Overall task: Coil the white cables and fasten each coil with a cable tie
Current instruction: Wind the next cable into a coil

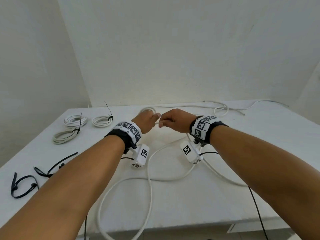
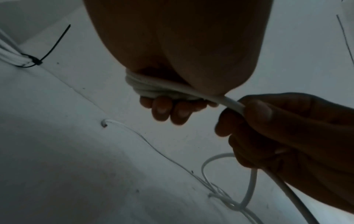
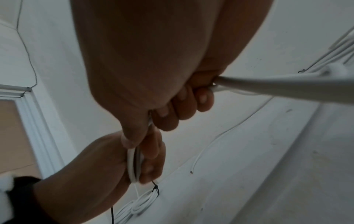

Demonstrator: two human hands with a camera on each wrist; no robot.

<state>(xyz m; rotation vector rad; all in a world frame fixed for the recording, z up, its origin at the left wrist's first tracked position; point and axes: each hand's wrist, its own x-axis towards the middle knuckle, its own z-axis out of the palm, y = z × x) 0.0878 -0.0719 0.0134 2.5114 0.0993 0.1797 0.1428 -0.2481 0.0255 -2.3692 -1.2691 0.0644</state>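
White cable (image 1: 150, 184) occupied the centre of the scene: a round, smooth, flexible cord whose free length sprawled in broad loops over the white table (image 1: 259, 153) beneath and behind our wrists, one loop hanging past the near table edge. Our left hand (image 1: 145, 121) gripped a small coil (image 2: 159, 89) of the same cable, several turns bunched in the curled fingers (image 2: 162, 109); a loop of it showed just beyond the knuckles. Our right hand (image 1: 174, 121), immediately to the right of the left and almost touching it, pinched the strand where it left the coil, thumb (image 2: 258, 110) pressed on top, and the cord ran on through that fist and down to the table.

Counted items were as follows. Three finished coils (image 1: 75, 121) (image 1: 102, 121) (image 1: 66, 135) lay to the left of the left hand, each off-white bundle cinched by one black cable tie (image 1: 80, 124) whose tail stuck up. Loose cable ties (image 1: 24, 185) lay nearer us, left of the left forearm: at least three black strips could be made out, though the forearm hid part of them and we could not fix the exact number. Beyond the right hand, further uncoiled cables (image 1: 221, 110) trailed along the far table edge; how many separate lengths they made could not be told. Each wrist wore one marker-printed band carrying a small white camera unit (image 1: 141, 155).
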